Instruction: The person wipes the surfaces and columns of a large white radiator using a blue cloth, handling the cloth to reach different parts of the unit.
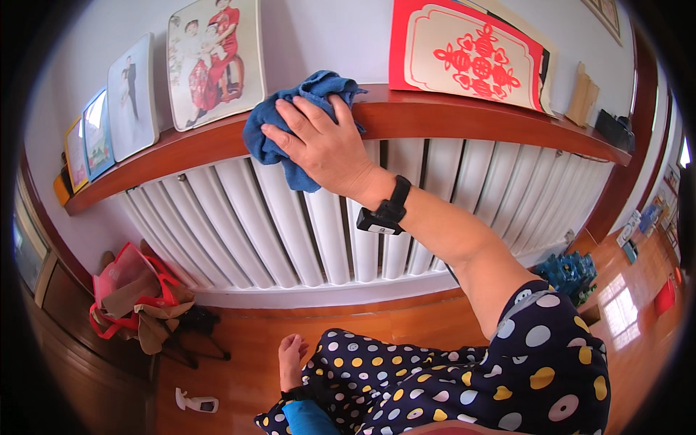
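My right hand (321, 144) presses a crumpled blue cloth (262, 130) onto the front edge of a reddish-brown wooden shelf (424, 117) above a white radiator. Part of the cloth hangs over the shelf's edge. Just behind it, to the left, a large portrait photo panel (215, 65) leans on the wall. To the right of the cloth stands a red-bordered card with a red paper-cut design (481, 65). Low beside my body, my left hand (292, 350) hangs with its fingers loosely curled, touching neither cloth nor shelf; nothing shows in it.
More framed pictures (130, 98) stand at the shelf's left. A wooden piece (582, 95) and a black object (614, 129) are at its right end. The white radiator (337, 234) is below. Bags (128, 293), a white spray bottle (197, 402) and blue bottles (568, 272) are on the floor.
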The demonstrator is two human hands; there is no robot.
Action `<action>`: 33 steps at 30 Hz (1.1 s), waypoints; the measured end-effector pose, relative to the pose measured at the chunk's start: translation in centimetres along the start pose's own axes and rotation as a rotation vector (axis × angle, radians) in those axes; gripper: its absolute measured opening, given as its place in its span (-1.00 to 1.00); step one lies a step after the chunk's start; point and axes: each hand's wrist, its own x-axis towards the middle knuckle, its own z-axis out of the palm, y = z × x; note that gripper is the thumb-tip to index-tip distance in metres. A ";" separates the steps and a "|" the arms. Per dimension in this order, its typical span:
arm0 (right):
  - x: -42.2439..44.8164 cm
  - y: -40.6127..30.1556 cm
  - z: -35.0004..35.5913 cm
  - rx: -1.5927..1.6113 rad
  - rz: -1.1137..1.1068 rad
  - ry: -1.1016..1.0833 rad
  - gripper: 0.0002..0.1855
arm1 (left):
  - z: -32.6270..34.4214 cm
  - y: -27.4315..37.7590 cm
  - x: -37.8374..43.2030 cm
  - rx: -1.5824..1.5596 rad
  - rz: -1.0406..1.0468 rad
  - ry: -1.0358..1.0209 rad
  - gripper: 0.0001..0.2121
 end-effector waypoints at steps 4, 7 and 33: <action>-2.1 1.0 -1.4 -0.036 -0.017 -0.066 -0.67 | -0.5 -0.4 0.4 0.005 -0.001 0.020 -0.80; -3.7 2.3 -2.9 -0.103 -0.010 -0.088 -0.67 | -1.0 -1.3 0.6 0.020 0.008 0.031 -0.80; -19.9 22.1 -21.0 -0.414 0.506 -0.033 -0.47 | -3.2 -8.7 1.4 0.463 0.319 -0.116 -0.79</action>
